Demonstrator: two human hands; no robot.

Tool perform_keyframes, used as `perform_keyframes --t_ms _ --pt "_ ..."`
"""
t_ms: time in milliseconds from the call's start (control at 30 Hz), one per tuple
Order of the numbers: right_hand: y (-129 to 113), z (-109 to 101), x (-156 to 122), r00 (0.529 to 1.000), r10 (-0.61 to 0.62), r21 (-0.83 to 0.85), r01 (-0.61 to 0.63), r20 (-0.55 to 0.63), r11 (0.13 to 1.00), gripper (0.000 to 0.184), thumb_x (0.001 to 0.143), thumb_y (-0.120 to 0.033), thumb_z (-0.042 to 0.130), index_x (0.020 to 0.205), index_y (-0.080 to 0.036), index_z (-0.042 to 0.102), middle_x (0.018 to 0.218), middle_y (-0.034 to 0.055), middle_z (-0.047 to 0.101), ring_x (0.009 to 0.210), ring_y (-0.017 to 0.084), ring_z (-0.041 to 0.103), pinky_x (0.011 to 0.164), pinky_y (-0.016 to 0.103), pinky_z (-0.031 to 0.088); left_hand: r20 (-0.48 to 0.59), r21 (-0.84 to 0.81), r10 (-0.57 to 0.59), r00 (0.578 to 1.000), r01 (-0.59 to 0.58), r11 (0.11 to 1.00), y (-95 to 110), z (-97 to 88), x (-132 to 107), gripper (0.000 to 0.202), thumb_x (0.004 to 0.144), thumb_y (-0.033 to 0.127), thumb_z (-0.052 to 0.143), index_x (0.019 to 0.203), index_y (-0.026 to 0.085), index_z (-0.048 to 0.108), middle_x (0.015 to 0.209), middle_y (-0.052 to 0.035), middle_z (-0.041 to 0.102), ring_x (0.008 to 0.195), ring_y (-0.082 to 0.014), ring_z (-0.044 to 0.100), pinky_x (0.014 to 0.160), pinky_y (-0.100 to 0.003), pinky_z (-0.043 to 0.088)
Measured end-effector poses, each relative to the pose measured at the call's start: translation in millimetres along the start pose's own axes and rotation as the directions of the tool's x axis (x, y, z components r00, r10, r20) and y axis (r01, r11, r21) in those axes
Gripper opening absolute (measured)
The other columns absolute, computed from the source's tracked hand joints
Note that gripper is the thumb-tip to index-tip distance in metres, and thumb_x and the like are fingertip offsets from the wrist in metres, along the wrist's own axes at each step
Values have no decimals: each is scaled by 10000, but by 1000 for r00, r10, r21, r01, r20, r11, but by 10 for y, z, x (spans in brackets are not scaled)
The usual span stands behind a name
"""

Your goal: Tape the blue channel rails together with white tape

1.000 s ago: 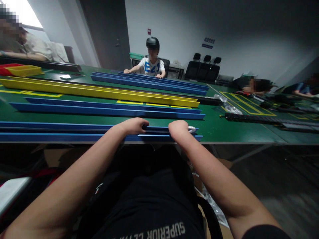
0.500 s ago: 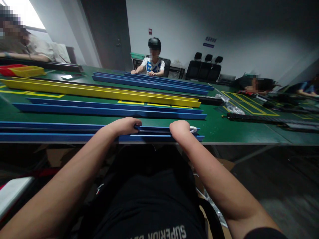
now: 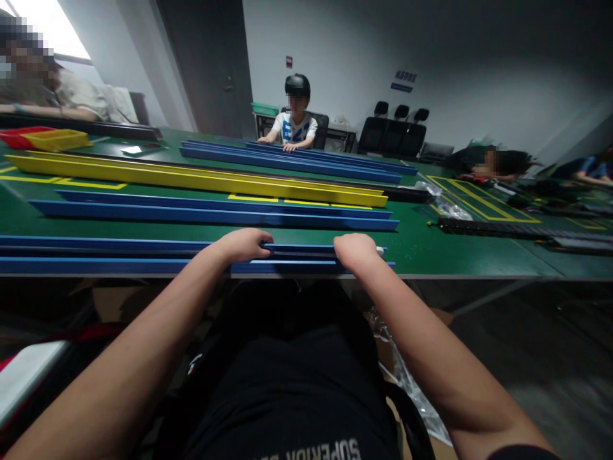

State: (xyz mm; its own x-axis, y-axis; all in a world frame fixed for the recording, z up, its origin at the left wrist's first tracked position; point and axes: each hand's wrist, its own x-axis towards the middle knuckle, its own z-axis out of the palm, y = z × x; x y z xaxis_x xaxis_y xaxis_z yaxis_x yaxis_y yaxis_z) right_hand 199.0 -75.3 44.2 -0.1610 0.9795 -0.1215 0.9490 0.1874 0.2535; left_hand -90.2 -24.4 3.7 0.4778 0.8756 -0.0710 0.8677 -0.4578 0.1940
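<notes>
The fingers (image 3: 265, 236) of the left hand (image 3: 243, 245) are bent toward the thumb, with a dark gap visible between them; whether they pinch anything, I cannot tell. Those of the right hand (image 3: 355, 252) are folded down and hidden behind its back, so their grip cannot be told either.

In the head view, both hands are at the nearest blue channel (image 3: 119, 264), which lies along the near edge of the green surface (image 3: 426, 252) and runs out of view on the left. The left hand reaches over it, well apart from the right hand, which is near its right end. A small white piece (image 3: 381, 251) shows just right of the right hand, mostly hidden.

Beyond lies a second blue channel (image 3: 215, 213), then a long yellow channel (image 3: 205, 181). Farther off are more blue channels (image 3: 287, 163), where a co-worker (image 3: 297, 128) in a black helmet has both hands. On the far left sit a red bin (image 3: 14, 138) and a yellow bin (image 3: 57, 139); on the right are crumpled clear plastic (image 3: 453, 209) and a black bar (image 3: 483, 227).
</notes>
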Motion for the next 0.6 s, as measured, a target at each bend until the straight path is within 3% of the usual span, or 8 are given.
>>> perform_keyframes --t_ms 133,300,433,600 --pt "98 -21 -84 990 -133 -72 129 -45 989 281 917 -276 495 1123 -171 654 1024 167 720 952 290 687 789 378 500 1 1 -11 1000 11 1000 -15 10 1 392 749 502 554 1043 285 694 935 -16 726 790 -191 623 623 -251 413" --pt "183 -49 -170 966 -250 -143 238 -72 961 404 937 -384 483 1288 -185 511 944 123 720 843 246 683 695 295 445 -2 2 -8 1000 8 1000 -36 18 7 414 749 539 560 1048 285 692 942 -21 726 784 -191 621 618 -250 404" --pt "266 -70 -223 928 -372 -199 360 -27 911 387 962 -329 415 1331 -267 515 938 73 713 800 208 663 638 257 368 14 -3 -25 1000 25 1000 -35 11 4 441 744 558 560 1067 287 690 947 -22 725 782 -188 618 622 -251 400" --pt "345 -109 -257 852 -523 -241 510 11 826 569 919 -184 445 1453 -375 403 1005 46 707 770 156 639 619 242 309 9 9 -18 1000 18 1000 -23 9 1 437 748 570 551 1051 286 687 924 -18 721 766 -183 612 599 -248 385"
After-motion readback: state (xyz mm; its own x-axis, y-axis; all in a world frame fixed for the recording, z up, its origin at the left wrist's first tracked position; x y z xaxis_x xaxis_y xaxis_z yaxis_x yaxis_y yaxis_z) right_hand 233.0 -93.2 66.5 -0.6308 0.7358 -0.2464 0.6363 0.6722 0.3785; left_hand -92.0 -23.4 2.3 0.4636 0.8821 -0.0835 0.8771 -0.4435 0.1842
